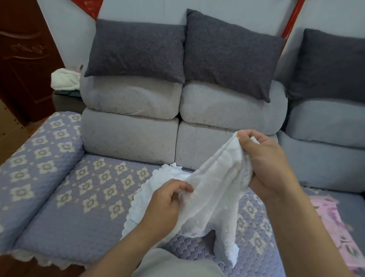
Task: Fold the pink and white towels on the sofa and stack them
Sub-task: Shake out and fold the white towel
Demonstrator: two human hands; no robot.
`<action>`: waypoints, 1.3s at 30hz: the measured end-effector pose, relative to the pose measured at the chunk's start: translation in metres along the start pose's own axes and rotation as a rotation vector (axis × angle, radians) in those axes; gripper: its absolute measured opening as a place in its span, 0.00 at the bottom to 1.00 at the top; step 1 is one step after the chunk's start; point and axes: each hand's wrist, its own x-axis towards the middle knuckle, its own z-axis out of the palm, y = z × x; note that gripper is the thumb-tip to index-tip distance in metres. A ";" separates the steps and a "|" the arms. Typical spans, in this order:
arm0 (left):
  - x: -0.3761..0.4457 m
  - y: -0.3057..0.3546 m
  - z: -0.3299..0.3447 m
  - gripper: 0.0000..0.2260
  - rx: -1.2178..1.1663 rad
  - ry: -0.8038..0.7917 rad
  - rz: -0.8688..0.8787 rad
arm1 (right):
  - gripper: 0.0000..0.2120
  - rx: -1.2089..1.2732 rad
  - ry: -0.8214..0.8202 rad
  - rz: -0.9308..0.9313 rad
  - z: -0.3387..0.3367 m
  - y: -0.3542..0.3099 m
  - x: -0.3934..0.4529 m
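A crumpled white towel (208, 193) with a scalloped edge hangs between my hands above the sofa seat (76, 201). My right hand (265, 162) grips one bunched end high up, thumb on top. Lower down, my left hand (167, 202) pinches another part of the same towel. Loose ends dangle down toward the seat cover. A pink flowered towel (335, 230) lies spread on the seat at the right, partly hidden behind my right forearm.
The seat wears a purple quilted cover with a flower pattern, as does the left armrest (32, 153). Grey back cushions (132, 120) and dark grey pillows (139, 49) stand behind. A white cloth (64, 79) lies on a side table beyond the armrest.
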 end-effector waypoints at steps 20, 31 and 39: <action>-0.012 0.003 -0.012 0.08 0.173 0.124 0.309 | 0.12 0.021 0.182 -0.049 -0.006 -0.002 0.015; -0.009 0.023 -0.031 0.11 -0.091 0.203 -0.155 | 0.13 -0.284 0.295 -0.204 -0.013 0.004 0.015; 0.013 0.031 -0.047 0.05 -0.400 -0.152 -0.328 | 0.11 -0.300 0.183 -0.282 -0.014 0.006 0.001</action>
